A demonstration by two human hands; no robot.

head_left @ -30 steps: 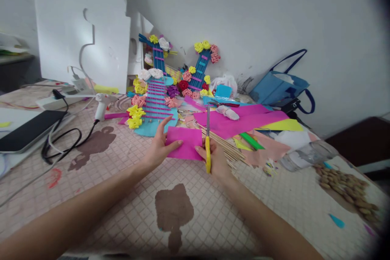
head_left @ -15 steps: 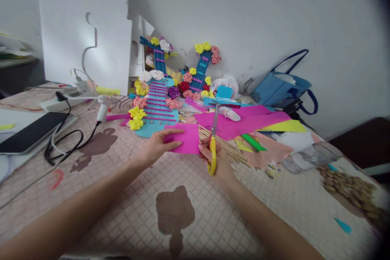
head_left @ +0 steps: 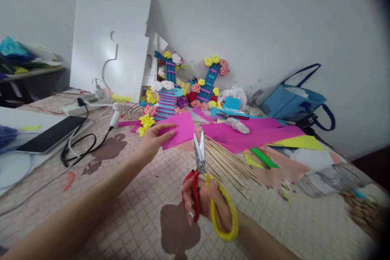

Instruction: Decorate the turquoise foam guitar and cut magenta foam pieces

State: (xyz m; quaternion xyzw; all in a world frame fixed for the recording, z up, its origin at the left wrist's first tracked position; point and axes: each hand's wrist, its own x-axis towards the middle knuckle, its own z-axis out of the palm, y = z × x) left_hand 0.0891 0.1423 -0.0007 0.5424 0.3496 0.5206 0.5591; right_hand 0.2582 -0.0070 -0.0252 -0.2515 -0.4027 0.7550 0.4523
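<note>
Pinching pink paper (head_left: pixel 183 129), left fingers (head_left: pixel 167 135) leave its right edge free near scissors (head_left: pixel 200 164) clasped by right fingers (head_left: pixel 220 206).

Open tabletop (head_left: pixel 137 219) between forearms (head_left: pixel 97 203), sticks (head_left: pixel 230 160) right of scissors (head_left: pixel 200 164), flowered decorations (head_left: pixel 209 81) blocking behind.

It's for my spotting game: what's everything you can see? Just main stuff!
scissors: one, red and yellow, centre
small sheet: one, pink, centre
sticks: many, tan, right of centre
big sheets: count unclear, pink, behind sticks
flowered crafts: two, blue, back centre
glue gun: one, white, left
flat device: one, black, far left
bag: one, blue, right
container: one, clear, right
board: one, white, back left
table: one, pale, underneath
left hand: one, holding small sheet
right hand: one, holding scissors
</note>
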